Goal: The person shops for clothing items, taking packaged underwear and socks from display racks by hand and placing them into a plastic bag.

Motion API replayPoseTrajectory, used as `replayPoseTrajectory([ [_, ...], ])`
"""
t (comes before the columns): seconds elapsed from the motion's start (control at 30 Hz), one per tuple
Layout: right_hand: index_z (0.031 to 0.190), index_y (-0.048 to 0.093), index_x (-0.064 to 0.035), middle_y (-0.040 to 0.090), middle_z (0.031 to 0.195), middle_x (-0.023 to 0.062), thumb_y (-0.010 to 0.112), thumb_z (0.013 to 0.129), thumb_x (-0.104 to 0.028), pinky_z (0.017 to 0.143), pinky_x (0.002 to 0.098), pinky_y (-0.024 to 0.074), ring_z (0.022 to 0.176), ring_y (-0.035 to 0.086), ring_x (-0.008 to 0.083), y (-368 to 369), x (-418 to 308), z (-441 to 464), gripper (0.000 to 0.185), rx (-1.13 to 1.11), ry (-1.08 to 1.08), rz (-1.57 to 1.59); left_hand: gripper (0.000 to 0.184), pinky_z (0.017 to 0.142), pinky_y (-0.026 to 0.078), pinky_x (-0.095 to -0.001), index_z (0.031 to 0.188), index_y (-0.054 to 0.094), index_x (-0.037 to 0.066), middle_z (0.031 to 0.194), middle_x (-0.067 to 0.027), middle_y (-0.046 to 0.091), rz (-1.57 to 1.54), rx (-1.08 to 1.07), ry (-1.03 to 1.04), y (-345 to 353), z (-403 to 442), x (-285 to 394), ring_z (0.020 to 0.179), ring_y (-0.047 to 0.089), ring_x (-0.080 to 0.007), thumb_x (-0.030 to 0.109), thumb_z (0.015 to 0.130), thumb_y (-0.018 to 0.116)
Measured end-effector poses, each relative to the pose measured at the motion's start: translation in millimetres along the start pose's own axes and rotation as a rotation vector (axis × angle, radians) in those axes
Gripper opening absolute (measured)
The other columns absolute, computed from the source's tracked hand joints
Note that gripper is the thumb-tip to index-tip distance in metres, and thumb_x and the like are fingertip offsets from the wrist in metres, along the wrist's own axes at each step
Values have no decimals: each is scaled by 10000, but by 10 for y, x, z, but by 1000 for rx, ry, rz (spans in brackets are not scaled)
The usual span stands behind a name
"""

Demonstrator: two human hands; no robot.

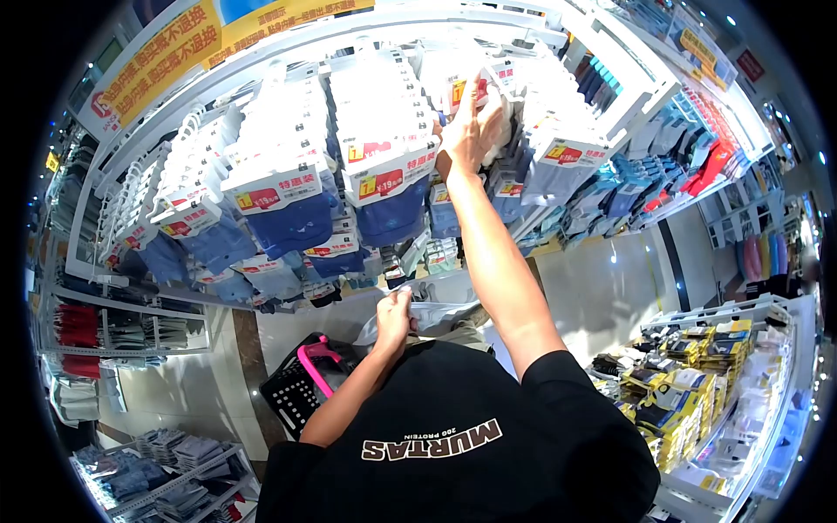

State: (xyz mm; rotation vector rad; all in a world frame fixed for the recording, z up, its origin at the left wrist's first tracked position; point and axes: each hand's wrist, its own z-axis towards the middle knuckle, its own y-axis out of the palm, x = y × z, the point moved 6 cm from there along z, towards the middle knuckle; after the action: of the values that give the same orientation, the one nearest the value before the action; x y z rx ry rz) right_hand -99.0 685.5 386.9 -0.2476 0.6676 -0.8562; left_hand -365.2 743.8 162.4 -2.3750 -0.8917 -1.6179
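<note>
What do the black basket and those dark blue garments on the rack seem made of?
The basket seems smooth moulded plastic, pierced with even holes. The dark blue garments look like matte fabric, hanging without shine; fibre can't be told.

Glossy pale floor (602, 270); dark band (251, 370); bright lights (821, 158).

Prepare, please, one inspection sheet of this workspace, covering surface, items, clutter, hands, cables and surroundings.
Surface: white rack, densely loaded with rows.
Items: hanging packs, many blue at the bottom, bearing price labels.
Clutter: black basket with pink handle, low on the left.
Hands: right hand raised at the packs; left hand curled low. Grip unclear for both.
Cables: nothing seen.
Surroundings: shiny floor; yellow packages displayed at lower right.
</note>
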Motion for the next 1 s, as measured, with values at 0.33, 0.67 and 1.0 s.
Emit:
replayPoseTrajectory([
  [0.33,1411,436,-34,441,1309,228,707,732,62,1027,422,409,1218,450,339,-567,122,-496,737,15,-85,429,292,392,343,-259,777,594,28,579,1,510,-1,-8,-42,72,-39,56,426,439,-91,248,966,554],
  [0.67,913,658,14,675,790,146,567,864,-101,702,361,505,738,651,233,-901,560,-2469,154,-1277,359,744,315,411,346,-240,778,632,23,601,4,548,222,-258,-17,292,11,-17,444,462,-65,257,968,541],
  [1.0,1061,683,-81,698,945,116,583,847,-168,766,384,489,848,640,258,-357,1179,-3696,252,-1605,448,978,358,521,370,-304,704,536,2,588,7,486,452,-639,160,910,-272,100,573,435,-68,260,951,548],
])
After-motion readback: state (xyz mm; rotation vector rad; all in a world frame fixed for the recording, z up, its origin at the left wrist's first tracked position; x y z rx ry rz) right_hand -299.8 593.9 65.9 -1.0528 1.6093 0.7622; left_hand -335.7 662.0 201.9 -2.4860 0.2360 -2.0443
